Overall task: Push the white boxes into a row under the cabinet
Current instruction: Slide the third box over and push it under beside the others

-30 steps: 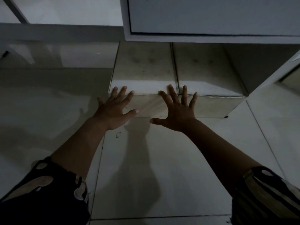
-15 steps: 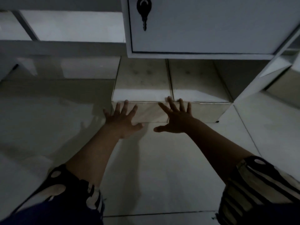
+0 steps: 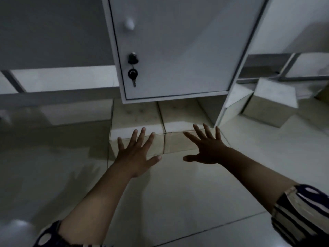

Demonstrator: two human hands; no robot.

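Pushing: two boxes on the floor (image 3: 178, 202), centre of frame, side by side and partly under the cabinet (image 3: 174, 50).
Left box (image 3: 135, 118): rear under the cabinet's base, front face sticking out; touches its neighbour along one seam.
Right box (image 3: 179, 114): same depth, right side close to the cabinet's side panel.
Third box (image 3: 272, 102): right of frame, beyond the cabinet's side, well apart from the pair and turned askew.
Left hand (image 3: 133, 154): fingers spread, palm flat toward the left box's front face; holding nothing.
Right hand (image 3: 206, 148): fingers spread, over the right box's front edge; contact unclear.
Handling, judged: cardboard, probably light, stiff at edges and corners, softer mid-panel; smooth tile should let them slide easily.
Hold, judged: flat palm low on the front face, centred so a box does not swing round.
Lock and key (image 3: 132, 75): on the cabinet door, upper centre.
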